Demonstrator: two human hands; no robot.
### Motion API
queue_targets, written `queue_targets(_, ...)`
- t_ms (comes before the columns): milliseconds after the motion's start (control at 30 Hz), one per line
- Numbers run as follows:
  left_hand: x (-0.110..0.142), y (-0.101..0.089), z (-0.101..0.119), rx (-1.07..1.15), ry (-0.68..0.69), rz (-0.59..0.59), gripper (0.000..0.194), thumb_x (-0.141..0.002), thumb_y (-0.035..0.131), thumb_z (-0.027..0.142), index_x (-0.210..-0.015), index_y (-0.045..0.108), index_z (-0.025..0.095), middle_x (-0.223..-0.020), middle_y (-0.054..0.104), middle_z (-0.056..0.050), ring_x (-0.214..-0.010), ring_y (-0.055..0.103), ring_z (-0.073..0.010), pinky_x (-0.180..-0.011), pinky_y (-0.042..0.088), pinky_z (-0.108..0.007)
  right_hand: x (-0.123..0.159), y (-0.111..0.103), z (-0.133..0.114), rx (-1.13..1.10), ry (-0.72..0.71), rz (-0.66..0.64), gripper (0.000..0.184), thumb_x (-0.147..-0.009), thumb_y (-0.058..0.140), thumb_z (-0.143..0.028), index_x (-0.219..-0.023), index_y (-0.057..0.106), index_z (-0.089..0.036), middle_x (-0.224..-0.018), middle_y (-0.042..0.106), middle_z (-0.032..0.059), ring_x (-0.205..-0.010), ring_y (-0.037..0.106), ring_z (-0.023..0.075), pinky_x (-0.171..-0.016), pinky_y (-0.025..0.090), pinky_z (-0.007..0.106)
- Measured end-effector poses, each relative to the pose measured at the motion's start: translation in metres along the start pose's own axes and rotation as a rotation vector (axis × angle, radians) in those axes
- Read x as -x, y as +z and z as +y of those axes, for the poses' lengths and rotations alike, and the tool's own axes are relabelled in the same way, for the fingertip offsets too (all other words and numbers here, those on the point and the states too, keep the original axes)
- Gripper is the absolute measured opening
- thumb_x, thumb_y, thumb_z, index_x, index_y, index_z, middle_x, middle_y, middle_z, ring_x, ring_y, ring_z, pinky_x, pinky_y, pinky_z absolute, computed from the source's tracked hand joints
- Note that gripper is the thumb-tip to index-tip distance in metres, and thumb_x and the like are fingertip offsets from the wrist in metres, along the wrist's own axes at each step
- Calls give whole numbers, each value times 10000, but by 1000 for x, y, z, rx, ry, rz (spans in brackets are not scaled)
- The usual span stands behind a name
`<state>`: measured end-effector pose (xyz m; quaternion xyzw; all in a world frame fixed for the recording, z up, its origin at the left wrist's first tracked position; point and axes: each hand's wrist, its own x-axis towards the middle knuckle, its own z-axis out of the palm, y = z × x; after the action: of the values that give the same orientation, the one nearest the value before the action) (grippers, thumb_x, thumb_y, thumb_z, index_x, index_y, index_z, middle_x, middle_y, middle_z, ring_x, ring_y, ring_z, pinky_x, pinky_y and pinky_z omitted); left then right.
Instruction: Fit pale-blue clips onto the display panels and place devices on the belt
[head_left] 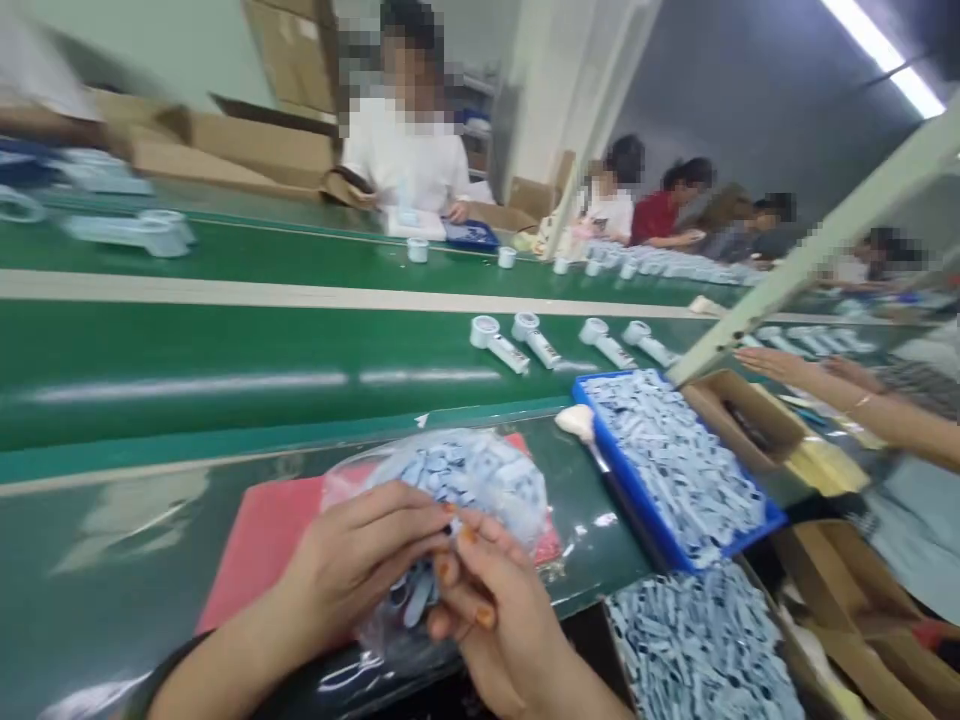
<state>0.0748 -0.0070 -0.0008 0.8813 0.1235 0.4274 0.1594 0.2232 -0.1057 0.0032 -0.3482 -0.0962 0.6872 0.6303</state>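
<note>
My left hand (pixel 360 565) and my right hand (pixel 495 615) meet at the near edge of the bench, fingers pinched together on a clear plastic bag (pixel 457 480) full of small pale blue parts. The bag lies on a red mat (pixel 262 540). Both hands grip the bag's film close to me; the bulk of the bag bulges beyond them. What the fingertips pinch inside the film is too blurred to name.
A blue tray (pixel 675 470) heaped with pale blue parts sits to the right, another heap (pixel 697 650) below it. White handheld devices (pixel 499 345) ride the green conveyor (pixel 225 360). A co-worker's arm (pixel 840 400) reaches in at right beside cardboard boxes (pixel 742 420). Other people sit across the belt.
</note>
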Motion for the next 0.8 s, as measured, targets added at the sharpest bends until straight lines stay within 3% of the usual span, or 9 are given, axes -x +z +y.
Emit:
queue_targets(67,-6,-9,6,13,-1,-15,179,-1109,491,205,-1090,668,179,-948,727,-39,-847,714,-102,-764,587,-145,3,-1,-2,-12,38,-31,455,-725,955,-475,-948,698,-174,-663,593,-77,-421,248,2,-513,549,165)
queue_targets(200,-14,-6,9,65,-59,15,154,-1097,535,227,-1076,677,174,-912,725,-32,-816,716,-100,-749,587,-145,4,1,1,-32,62,-56,425,-759,939,-458,-965,706,-168,-702,603,-68,-439,249,5,-533,565,181)
queue_targets(533,-7,-12,11,127,-182,2,148,-1077,595,241,-1141,725,212,-937,734,-26,-829,721,-114,-737,605,-172,5,6,0,30,22,-106,428,-822,880,-538,-888,646,-185,-694,596,-64,-437,294,16,-554,538,205)
queue_targets(800,-12,-17,14,137,-107,-14,152,-1094,562,271,-1159,681,202,-922,733,-24,-814,710,-99,-737,603,-161,6,3,5,-87,65,-197,373,-841,873,-481,-899,638,-197,-684,619,-69,-402,311,7,-531,527,174)
